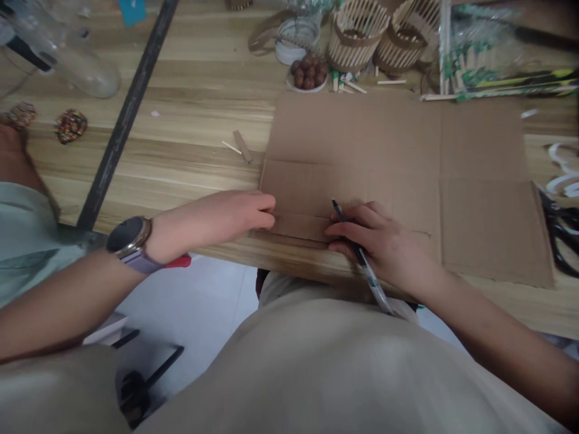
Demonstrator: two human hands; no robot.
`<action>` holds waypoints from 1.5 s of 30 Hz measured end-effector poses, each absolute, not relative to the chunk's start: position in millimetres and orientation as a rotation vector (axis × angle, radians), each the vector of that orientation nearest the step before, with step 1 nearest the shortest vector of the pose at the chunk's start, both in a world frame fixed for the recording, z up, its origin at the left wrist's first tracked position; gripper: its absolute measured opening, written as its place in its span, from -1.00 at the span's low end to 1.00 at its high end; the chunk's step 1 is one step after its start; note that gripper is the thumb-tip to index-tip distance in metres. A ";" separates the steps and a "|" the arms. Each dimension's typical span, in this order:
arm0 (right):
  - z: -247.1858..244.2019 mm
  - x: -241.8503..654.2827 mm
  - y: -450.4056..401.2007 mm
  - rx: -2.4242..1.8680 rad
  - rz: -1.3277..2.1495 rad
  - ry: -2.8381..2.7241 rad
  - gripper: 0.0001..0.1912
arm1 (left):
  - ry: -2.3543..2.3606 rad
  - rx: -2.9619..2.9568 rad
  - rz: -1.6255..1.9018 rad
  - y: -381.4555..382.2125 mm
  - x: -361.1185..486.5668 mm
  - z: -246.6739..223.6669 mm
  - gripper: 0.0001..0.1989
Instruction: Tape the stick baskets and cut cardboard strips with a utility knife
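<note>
A large sheet of brown cardboard (384,138) lies flat on the wooden table in front of me, with crease lines across it. Along its near left edge runs a narrow cardboard strip (303,226). My left hand (246,212), below a wrist with a watch (129,235), has its fingers bent closed at the strip's left end; the fingertips are partly hidden. In my right hand (380,238) is a black pen (373,280), its tip pointing up and away from me. Thumb and fingers of that hand also rest on the strip.
Black scissors (563,232) lie by the sheet's right edge. Beyond it stand a bowl of brown balls (309,73), stick baskets (357,33) and a clear tray (488,54). A dark bar (129,108) crosses the table at left. Another person's arm (20,163) is at far left.
</note>
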State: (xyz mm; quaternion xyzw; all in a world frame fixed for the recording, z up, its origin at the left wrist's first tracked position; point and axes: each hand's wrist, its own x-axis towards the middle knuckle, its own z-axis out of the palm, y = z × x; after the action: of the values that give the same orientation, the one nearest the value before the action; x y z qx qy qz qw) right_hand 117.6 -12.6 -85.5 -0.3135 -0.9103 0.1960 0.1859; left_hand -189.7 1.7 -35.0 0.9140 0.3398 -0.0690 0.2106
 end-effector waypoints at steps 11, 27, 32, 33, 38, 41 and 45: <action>-88.5 125.2 -6.0 -0.858 0.584 -2.570 -0.75 | 0.708 2.584 -0.560 33.4 -169.0 -33.1 -0.20; -52.6 52.9 -23.3 -0.788 1.190 -2.270 -0.78 | 0.707 2.546 -0.607 42.1 -170.0 -26.6 -0.45; -69.2 27.6 -31.3 -0.986 1.187 -2.232 -0.91 | 0.801 2.486 -0.539 40.3 -168.9 -24.3 -0.72; -71.4 25.4 -32.2 -1.003 1.161 -2.253 -0.91 | 0.807 2.478 -0.539 40.8 -168.3 -24.5 -0.74; -76.3 21.6 -33.9 -1.012 1.035 -2.398 -0.91 | 0.775 2.380 -0.533 44.8 -166.0 -26.6 -0.74; -77.1 20.3 -34.2 -1.000 1.009 -2.396 -0.91 | 0.809 2.320 -0.491 45.8 -165.6 -27.6 -0.79; -76.8 17.8 -34.7 -1.016 1.003 -2.412 -0.86 | 0.783 2.364 -0.566 47.4 -165.1 -28.7 -0.75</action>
State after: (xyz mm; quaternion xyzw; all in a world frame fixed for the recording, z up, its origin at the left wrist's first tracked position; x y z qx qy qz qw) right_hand 17.8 -34.7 -76.8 -0.3571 -0.8483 0.3527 0.1684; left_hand -165.1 47.4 -28.7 0.8859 0.2936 -0.2122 0.2897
